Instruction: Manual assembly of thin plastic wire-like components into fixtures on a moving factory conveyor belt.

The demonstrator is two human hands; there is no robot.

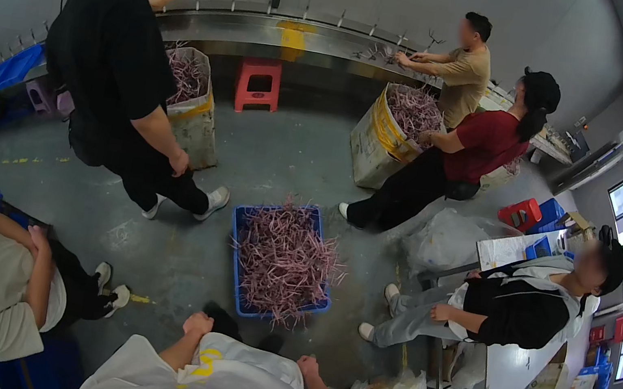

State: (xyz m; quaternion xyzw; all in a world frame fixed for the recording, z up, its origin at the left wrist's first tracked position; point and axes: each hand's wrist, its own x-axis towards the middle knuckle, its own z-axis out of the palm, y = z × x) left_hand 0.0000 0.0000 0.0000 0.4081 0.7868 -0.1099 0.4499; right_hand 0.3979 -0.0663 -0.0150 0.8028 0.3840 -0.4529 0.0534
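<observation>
My left hand (pixel 198 325) is at my waist, its fingers curled in, and I see nothing in it. On the other side of my body, my right hand (pixel 309 366) hangs beside my light-coloured top; its fingers are too small and partly turned away to read. Both hands are apart from the blue plastic crate (pixel 235 264) on the floor in front of me. Heaped above its rim is a tangle of thin, pinkish-purple branched pieces (pixel 286 260). Their exact kind cannot be made out.
Two tall sacks of similar pieces (pixel 202 131) (pixel 374 143) stand by a long metal bench (pixel 232 31), with a red stool (pixel 258 85) between them. Several people stand around, one at the bench handling pieces. A white table (pixel 524 378) and clear plastic bags (pixel 448 242) are right.
</observation>
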